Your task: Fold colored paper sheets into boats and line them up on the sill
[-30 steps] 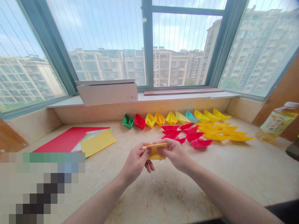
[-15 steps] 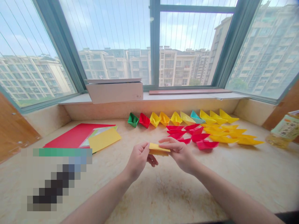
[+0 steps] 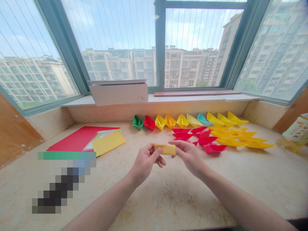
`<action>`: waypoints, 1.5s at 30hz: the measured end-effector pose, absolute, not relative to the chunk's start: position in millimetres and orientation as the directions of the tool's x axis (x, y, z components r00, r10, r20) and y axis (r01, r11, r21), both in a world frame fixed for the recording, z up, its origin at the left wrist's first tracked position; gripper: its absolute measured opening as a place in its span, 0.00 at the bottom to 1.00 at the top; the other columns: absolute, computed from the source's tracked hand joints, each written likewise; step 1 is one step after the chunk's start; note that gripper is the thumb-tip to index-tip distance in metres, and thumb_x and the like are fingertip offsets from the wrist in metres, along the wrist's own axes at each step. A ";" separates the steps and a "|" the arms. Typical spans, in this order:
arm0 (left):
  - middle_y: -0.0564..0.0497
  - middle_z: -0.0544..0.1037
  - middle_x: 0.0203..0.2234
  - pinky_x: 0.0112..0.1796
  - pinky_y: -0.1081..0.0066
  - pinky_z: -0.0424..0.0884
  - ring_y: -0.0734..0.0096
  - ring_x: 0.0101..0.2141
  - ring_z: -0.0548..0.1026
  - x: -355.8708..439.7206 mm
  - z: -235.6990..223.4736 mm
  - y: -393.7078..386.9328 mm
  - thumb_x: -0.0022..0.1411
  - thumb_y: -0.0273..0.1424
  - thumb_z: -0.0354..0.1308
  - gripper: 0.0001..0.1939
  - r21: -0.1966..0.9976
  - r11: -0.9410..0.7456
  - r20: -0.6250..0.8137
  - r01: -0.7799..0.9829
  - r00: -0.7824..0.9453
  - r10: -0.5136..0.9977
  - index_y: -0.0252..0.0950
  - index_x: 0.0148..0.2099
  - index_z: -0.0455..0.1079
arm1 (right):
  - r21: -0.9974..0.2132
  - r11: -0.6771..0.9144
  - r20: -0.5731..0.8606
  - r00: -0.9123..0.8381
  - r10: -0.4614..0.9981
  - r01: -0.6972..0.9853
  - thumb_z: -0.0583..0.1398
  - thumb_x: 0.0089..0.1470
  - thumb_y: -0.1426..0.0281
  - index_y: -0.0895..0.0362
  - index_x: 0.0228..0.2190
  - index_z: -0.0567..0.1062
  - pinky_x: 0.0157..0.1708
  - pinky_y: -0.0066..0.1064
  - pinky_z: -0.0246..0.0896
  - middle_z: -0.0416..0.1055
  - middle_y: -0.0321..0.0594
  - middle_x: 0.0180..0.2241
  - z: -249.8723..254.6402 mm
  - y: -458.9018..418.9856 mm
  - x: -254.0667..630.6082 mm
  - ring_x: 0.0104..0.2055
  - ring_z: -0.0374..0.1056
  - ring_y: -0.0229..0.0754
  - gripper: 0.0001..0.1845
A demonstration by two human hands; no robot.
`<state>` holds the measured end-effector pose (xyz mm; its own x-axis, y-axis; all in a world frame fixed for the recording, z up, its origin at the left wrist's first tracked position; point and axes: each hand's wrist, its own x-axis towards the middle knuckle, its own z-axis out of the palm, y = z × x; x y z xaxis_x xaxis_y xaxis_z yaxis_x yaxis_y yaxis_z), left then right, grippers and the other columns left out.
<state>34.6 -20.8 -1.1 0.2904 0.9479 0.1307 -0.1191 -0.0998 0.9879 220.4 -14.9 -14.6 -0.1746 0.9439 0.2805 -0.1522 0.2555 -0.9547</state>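
Note:
A small yellow folded paper (image 3: 167,149) is held up over the counter between my two hands. My left hand (image 3: 146,158) grips its left end, thumb across the front and the other fingers behind. My right hand (image 3: 189,157) has the right end between thumb and fingers. Just beyond my right hand lie several red paper boats (image 3: 215,148), with several yellow paper boats (image 3: 260,145) to their right. Behind them runs a row of folded boats, among them a green boat (image 3: 138,123), a red boat (image 3: 149,123) and a light blue boat (image 3: 204,119).
On the left of the marble counter (image 3: 154,199) lie red paper (image 3: 69,138) and a yellow sheet (image 3: 109,142). A blurred-out patch (image 3: 64,183) hides something in front of them. A white box (image 3: 120,93) sits on the sill; a bottle (image 3: 295,134) stands far right.
The folded paper has turned from lying nearly flat, its layers apart, to facing me as a closed rectangle. My left thumb now presses its front. The view has shifted slightly.

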 end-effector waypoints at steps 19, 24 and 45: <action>0.46 0.80 0.30 0.34 0.68 0.74 0.67 0.30 0.79 31.2 -7.6 -29.7 0.65 0.38 0.59 0.14 0.944 -0.300 0.192 0.140 0.505 0.841 0.31 0.43 0.71 | -0.940 0.340 0.331 -0.191 0.924 0.012 0.64 0.54 0.62 0.57 0.30 0.80 0.30 0.31 0.63 0.77 0.39 0.27 -4.6 -22.2 223.4 0.29 0.70 0.40 0.10; 0.47 0.81 0.33 0.37 0.69 0.72 0.67 0.34 0.78 29.4 -12.3 -25.3 0.66 0.34 0.57 0.10 0.863 -0.456 0.269 0.218 0.566 0.780 0.33 0.42 0.74 | -0.816 0.545 0.502 -0.231 0.833 0.192 0.64 0.55 0.69 0.56 0.28 0.78 0.33 0.31 0.62 0.75 0.36 0.26 0.4 -29.0 224.0 0.30 0.68 0.39 0.05; 0.50 0.75 0.28 0.31 0.73 0.70 0.73 0.28 0.73 30.1 -11.3 -31.1 0.69 0.35 0.52 0.12 0.825 -0.538 0.359 0.174 0.575 0.735 0.32 0.38 0.70 | -0.535 0.830 0.769 -0.313 0.556 0.159 0.62 0.60 0.73 0.55 0.42 0.79 0.35 0.33 0.68 0.76 0.41 0.33 1.6 -40.4 225.9 0.35 0.71 0.41 0.09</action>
